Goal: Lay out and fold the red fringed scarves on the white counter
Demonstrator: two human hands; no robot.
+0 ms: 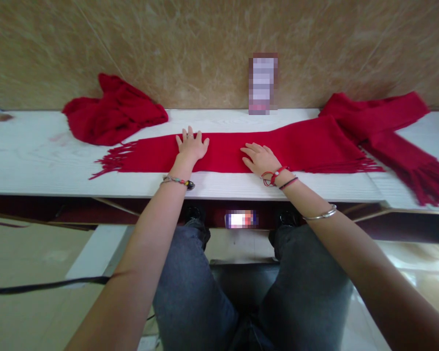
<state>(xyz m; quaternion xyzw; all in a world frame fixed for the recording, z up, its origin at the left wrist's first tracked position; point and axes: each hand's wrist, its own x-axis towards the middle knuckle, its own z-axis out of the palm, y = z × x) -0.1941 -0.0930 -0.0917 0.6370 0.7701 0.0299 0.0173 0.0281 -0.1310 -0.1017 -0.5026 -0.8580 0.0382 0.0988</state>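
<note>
A long red scarf (pixel 307 146) with fringed ends lies stretched flat along the white table (pixel 29 161). My left hand (pixel 192 145) rests palm down on it, fingers spread, near its left fringe. My right hand (pixel 260 158) lies flat on the same scarf a little to the right, fingers stretched toward the left. Neither hand grips anything. A second red scarf (pixel 113 114) sits crumpled at the back left of the table. On the right a third red scarf (pixel 395 131) lies loosely, its fringe hanging near the table's edge.
A marbled tan wall (pixel 168 48) rises right behind the table. A small blurred upright object (pixel 262 85) stands against it at the back centre. My legs in grey jeans are under the table's front edge, and a black cable (pixel 40 285) runs across the floor at left.
</note>
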